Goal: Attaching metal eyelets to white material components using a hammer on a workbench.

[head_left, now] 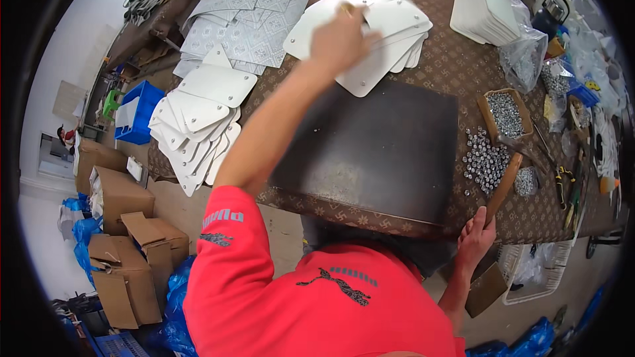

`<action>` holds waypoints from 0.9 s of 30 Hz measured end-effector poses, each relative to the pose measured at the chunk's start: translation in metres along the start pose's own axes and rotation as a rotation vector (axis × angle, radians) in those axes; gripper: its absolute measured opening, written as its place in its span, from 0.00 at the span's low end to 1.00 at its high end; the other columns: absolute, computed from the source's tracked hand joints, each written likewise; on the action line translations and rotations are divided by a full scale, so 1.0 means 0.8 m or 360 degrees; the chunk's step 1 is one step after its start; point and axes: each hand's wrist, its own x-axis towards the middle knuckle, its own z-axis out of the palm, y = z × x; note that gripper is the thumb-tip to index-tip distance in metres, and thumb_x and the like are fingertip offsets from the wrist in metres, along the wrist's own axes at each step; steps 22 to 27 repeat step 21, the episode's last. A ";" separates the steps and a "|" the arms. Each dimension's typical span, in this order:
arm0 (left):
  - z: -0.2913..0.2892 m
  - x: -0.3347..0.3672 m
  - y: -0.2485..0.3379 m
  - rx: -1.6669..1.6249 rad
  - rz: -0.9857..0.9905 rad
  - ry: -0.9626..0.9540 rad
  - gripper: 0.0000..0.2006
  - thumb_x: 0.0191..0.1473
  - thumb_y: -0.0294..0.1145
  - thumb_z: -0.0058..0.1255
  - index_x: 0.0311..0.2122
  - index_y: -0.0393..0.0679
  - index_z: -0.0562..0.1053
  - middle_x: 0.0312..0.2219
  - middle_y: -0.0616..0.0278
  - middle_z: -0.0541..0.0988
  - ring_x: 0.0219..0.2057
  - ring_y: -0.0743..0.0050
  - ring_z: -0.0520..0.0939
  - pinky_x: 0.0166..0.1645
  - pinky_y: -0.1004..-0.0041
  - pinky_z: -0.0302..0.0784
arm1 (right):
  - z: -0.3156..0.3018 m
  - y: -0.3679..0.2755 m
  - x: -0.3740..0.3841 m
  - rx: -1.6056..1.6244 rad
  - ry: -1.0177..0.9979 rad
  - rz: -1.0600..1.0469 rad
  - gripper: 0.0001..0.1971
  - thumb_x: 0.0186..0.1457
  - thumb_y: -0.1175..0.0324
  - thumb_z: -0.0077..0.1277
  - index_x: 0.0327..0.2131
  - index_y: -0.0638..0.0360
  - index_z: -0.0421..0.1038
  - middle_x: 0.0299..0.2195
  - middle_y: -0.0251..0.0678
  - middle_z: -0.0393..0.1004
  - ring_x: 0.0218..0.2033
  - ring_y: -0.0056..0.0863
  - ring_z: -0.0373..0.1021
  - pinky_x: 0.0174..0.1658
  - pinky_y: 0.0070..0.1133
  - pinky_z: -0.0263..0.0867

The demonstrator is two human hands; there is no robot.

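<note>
My left hand (340,43) is stretched out over a fanned stack of white rounded panels (400,16) with metal studs at their corners. Motion smears its fingers, so I cannot tell whether it holds one. Low at the right, my right hand (475,235) is closed round the wooden handle of a hammer (505,185). The hammer's dark head rests by the loose studs, partly hard to make out. Between my hands lies a dark square board (377,152) with a few tiny bits on it. To the left, a second pile of studded white panels (198,116) overhangs the table edge.
Patterned silvery sheets (241,26) lie at the far left. Shiny studs (486,162) are heaped beside a stud-filled box (506,114). Farther right are plain white panels (483,10), plastic bags (522,59) and pliers (563,182). Cardboard boxes (129,268) and a blue crate (139,112) stand left.
</note>
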 end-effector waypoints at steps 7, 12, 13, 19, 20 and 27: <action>0.083 -0.060 0.011 0.0289 0.0210 -0.0273 0.29 0.53 0.43 0.58 0.59 0.47 0.64 0.56 0.46 0.69 0.30 0.45 0.84 0.31 0.55 0.81 | -0.002 -0.003 -0.001 0.0045 -0.0016 0.0002 0.12 0.67 0.58 0.48 0.32 0.50 0.61 0.15 0.17 0.50 0.12 0.06 0.46 0.14 0.12 0.40; 0.090 -0.018 -0.079 0.0488 0.0320 -0.0222 0.29 0.50 0.35 0.58 0.58 0.46 0.65 0.59 0.41 0.66 0.29 0.47 0.85 0.28 0.56 0.80 | 0.005 0.007 -0.002 -0.0066 0.0023 -0.0010 0.14 0.67 0.56 0.47 0.29 0.46 0.60 0.14 0.15 0.50 0.10 0.07 0.45 0.12 0.13 0.38; 0.093 -0.005 -0.083 0.0461 0.0205 -0.0175 0.29 0.50 0.34 0.58 0.58 0.46 0.65 0.59 0.42 0.67 0.29 0.47 0.85 0.29 0.56 0.81 | 0.003 0.009 -0.001 -0.0070 -0.0055 -0.0023 0.14 0.67 0.56 0.47 0.29 0.46 0.60 0.14 0.15 0.50 0.10 0.07 0.45 0.12 0.13 0.38; 0.039 -0.026 -0.103 0.0308 -0.0056 -0.0248 0.29 0.51 0.40 0.60 0.58 0.46 0.65 0.59 0.47 0.68 0.36 0.45 0.84 0.39 0.57 0.82 | -0.001 0.000 -0.005 -0.0092 0.0089 -0.0009 0.16 0.67 0.54 0.47 0.27 0.45 0.58 0.14 0.15 0.50 0.10 0.06 0.46 0.12 0.13 0.38; 0.021 -0.037 -0.108 0.0268 -0.0017 -0.0336 0.30 0.51 0.42 0.60 0.58 0.46 0.65 0.59 0.47 0.67 0.38 0.44 0.84 0.41 0.58 0.81 | 0.002 -0.003 -0.007 -0.0111 0.0108 -0.0003 0.16 0.67 0.54 0.47 0.27 0.46 0.58 0.13 0.15 0.50 0.10 0.06 0.46 0.11 0.13 0.38; -0.003 -0.053 -0.119 0.0337 -0.0160 -0.0538 0.33 0.53 0.43 0.60 0.62 0.49 0.63 0.61 0.46 0.65 0.41 0.44 0.83 0.43 0.57 0.81 | 0.007 -0.008 -0.007 -0.0131 0.0132 0.0004 0.17 0.66 0.54 0.48 0.27 0.47 0.57 0.13 0.15 0.51 0.10 0.06 0.47 0.11 0.13 0.38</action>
